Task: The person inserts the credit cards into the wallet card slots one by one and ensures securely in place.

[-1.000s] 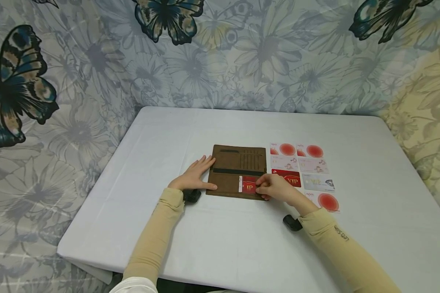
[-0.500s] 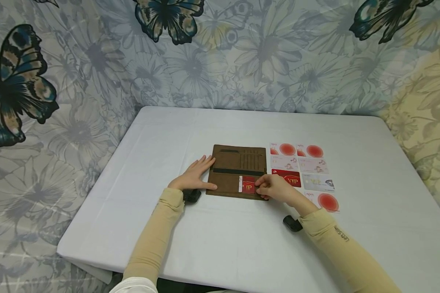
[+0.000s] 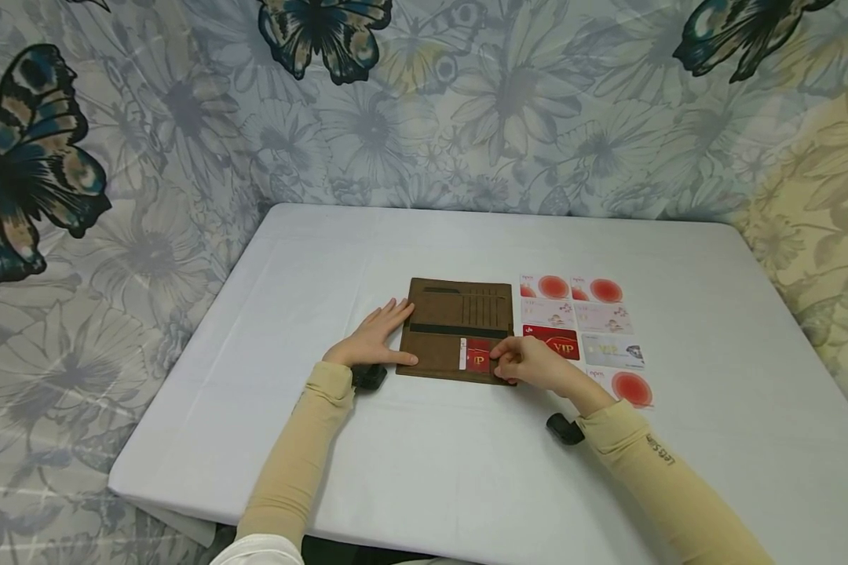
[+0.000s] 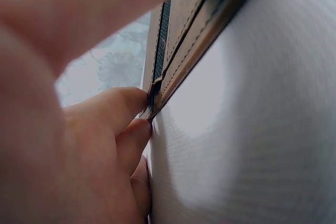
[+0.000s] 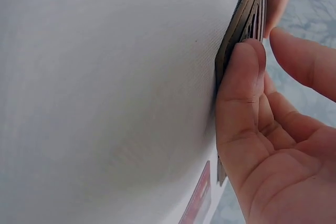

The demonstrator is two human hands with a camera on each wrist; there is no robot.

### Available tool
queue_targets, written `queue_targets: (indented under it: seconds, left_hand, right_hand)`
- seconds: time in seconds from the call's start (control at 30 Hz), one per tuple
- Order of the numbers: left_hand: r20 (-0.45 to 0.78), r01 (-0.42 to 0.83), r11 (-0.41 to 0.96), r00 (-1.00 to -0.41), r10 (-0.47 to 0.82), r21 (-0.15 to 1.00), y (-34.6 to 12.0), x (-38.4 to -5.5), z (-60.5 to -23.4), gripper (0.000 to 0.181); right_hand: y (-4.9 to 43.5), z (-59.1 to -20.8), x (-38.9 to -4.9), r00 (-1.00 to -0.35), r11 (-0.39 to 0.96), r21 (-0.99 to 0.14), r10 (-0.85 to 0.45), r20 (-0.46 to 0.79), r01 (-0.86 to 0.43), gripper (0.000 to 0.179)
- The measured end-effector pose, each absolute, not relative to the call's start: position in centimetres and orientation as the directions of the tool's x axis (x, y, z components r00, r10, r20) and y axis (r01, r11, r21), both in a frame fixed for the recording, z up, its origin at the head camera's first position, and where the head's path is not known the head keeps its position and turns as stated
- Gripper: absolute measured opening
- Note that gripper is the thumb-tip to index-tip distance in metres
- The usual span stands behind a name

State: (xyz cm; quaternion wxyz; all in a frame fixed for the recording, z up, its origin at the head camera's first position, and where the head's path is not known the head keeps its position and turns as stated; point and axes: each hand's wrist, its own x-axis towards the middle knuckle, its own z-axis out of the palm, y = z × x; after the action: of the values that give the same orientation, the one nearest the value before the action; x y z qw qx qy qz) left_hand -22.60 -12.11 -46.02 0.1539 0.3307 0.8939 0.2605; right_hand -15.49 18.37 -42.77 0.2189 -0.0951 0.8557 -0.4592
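A brown bifold wallet [image 3: 438,362] lies spread flat on the white table. In its lower half sits a red card [image 3: 476,356] with a white strip at its left end and gold letters. My right hand [image 3: 533,366] holds this card's right end between curled fingertips, at the wallet's right side. From the right wrist view, my fingertips [image 5: 244,64] are right at the wallet's edge [image 5: 233,38], and the card itself is hidden there. My left hand [image 3: 373,339] rests with spread fingers along the wallet's left edge, its fingertips [image 4: 137,97] touching the leather.
Several cards lie in two columns right of the wallet, among them a red VIP card [image 3: 553,342], a grey-white card [image 3: 613,351] and a card with a red circle [image 3: 632,388]. Slots [image 3: 484,311] line the wallet's upper half. Butterfly-patterned fabric hangs behind the table [image 3: 367,471].
My right fingertips have shifted very slightly left along with the red card's visible part. The left hand stays in place on the wallet.
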Motion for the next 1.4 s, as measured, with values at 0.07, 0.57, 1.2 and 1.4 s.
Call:
queue_targets:
  seconds: [0.07,0.57,1.2,1.4]
  left_hand:
    - [-0.105,0.511,0.646,-0.733,0.672,0.567,-12.12,-22.6,-46.03,0.1]
    - [-0.099,0.513,0.645,-0.734,0.671,0.566,-12.1,-22.67,-46.21,0.1]
    - [-0.096,0.517,0.646,-0.735,0.671,0.561,-12.09,-22.6,-46.03,0.1]
    - [-0.092,0.519,0.646,-0.736,0.671,0.56,-12.1,-22.59,-46.01,0.1]
  right_hand:
    - [18.42,-42.81,-15.52,-0.883,0.56,-0.828,-0.373,-0.285,0.032,0.024]
    - [18.49,-42.62,-15.29,-0.88,0.532,-0.844,-0.367,-0.301,0.066,0.028]
    - [18.32,-42.84,-15.4,-0.872,0.517,-0.854,-0.393,-0.292,0.052,0.028]
    - [18.35,-42.85,-15.37,-0.861,0.518,-0.855,-0.421,-0.286,0.031,0.028]
